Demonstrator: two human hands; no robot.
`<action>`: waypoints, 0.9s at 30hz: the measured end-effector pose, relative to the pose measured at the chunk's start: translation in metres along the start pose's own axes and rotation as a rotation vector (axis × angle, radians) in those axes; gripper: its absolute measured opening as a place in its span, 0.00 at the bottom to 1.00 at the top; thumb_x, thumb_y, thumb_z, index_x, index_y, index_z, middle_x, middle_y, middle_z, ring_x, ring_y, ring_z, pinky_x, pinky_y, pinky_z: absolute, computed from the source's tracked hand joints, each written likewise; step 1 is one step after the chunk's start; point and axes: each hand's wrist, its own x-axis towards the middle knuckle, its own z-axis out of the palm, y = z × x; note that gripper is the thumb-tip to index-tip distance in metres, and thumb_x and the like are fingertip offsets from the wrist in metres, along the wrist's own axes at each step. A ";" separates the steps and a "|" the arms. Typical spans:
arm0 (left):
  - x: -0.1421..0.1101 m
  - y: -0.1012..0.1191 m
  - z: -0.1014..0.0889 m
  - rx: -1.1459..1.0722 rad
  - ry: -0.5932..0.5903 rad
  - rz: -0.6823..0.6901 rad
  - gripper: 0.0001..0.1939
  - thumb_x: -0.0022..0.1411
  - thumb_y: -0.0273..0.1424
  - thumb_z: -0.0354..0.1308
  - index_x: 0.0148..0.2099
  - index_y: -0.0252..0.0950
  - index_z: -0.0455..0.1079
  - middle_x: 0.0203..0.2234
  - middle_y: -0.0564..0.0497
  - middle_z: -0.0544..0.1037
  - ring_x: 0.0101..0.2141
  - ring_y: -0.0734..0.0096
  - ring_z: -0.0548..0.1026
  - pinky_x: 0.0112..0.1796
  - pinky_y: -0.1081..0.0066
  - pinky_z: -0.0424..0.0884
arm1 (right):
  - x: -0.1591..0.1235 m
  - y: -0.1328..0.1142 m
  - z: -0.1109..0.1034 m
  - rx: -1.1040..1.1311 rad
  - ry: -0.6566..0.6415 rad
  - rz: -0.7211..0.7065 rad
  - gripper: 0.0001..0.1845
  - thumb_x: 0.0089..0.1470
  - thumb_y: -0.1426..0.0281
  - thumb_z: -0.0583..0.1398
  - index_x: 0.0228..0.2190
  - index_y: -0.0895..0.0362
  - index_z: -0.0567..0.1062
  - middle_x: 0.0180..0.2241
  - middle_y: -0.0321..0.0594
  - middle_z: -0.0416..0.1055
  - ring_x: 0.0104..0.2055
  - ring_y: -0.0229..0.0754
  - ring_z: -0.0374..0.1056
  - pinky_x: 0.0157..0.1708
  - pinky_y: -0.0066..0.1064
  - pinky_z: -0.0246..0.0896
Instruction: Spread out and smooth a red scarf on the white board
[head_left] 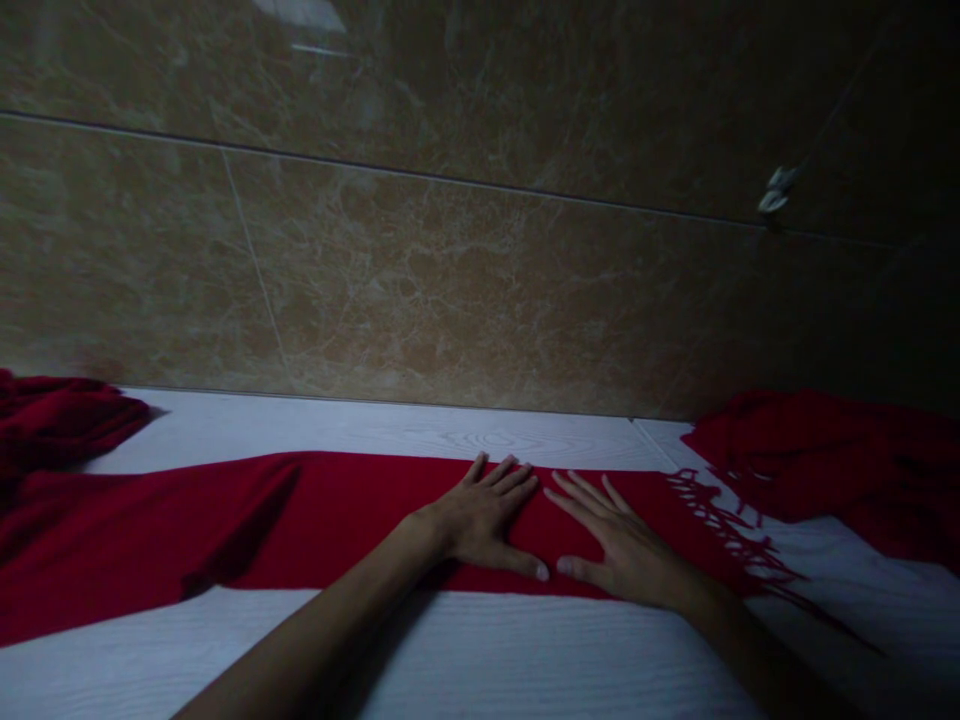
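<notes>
A long red scarf (352, 520) stretches from the left edge across a white wood-grain surface. Its right end carries a twisted fringe (727, 530). My left hand (484, 515) lies flat on the scarf with fingers spread. Just to its right, my right hand (611, 545) also rests on the cloth, fingers apart. The two thumbs point at each other with a small gap between them. Under both hands the fabric is smooth; further left it shows a fold and some ripples.
Bunched red cloth (67, 415) lies at the far left, and another red heap (832, 460) at the right beyond the fringe. A brown marbled tile wall (450, 280) rises behind the white surface (510, 655). A small pale object (778, 190) shows against the wall at upper right.
</notes>
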 end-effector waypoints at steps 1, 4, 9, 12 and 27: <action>0.000 0.001 -0.001 0.000 0.001 -0.004 0.58 0.55 0.65 0.54 0.75 0.36 0.42 0.71 0.37 0.46 0.71 0.44 0.39 0.66 0.36 0.33 | -0.001 0.001 0.000 -0.002 0.000 0.006 0.46 0.56 0.42 0.60 0.68 0.44 0.54 0.71 0.44 0.46 0.73 0.58 0.39 0.69 0.63 0.29; 0.000 0.005 -0.003 -0.005 -0.005 -0.018 0.58 0.54 0.66 0.53 0.75 0.35 0.43 0.71 0.36 0.46 0.71 0.43 0.40 0.66 0.36 0.33 | -0.006 0.006 0.000 -0.015 -0.006 0.018 0.44 0.58 0.43 0.59 0.69 0.43 0.53 0.72 0.43 0.45 0.73 0.57 0.38 0.69 0.63 0.29; -0.001 0.009 -0.008 -0.023 -0.048 -0.046 0.60 0.54 0.67 0.51 0.74 0.31 0.43 0.71 0.36 0.44 0.71 0.44 0.37 0.66 0.38 0.30 | -0.024 0.019 -0.005 -0.040 -0.028 0.082 0.42 0.60 0.44 0.57 0.69 0.43 0.53 0.72 0.42 0.45 0.74 0.56 0.37 0.69 0.64 0.30; -0.001 0.008 -0.007 -0.022 -0.039 -0.039 0.60 0.54 0.67 0.51 0.74 0.31 0.43 0.72 0.36 0.44 0.71 0.42 0.38 0.66 0.37 0.29 | -0.039 0.031 -0.008 -0.055 -0.014 0.128 0.40 0.61 0.45 0.56 0.68 0.42 0.54 0.71 0.40 0.45 0.73 0.56 0.37 0.69 0.64 0.31; -0.001 0.002 -0.004 -0.044 -0.041 -0.013 0.59 0.55 0.67 0.50 0.75 0.33 0.40 0.72 0.37 0.41 0.71 0.44 0.37 0.66 0.37 0.28 | -0.057 0.056 -0.018 -0.130 0.036 0.258 0.41 0.62 0.42 0.49 0.68 0.49 0.56 0.71 0.44 0.46 0.73 0.58 0.37 0.68 0.63 0.35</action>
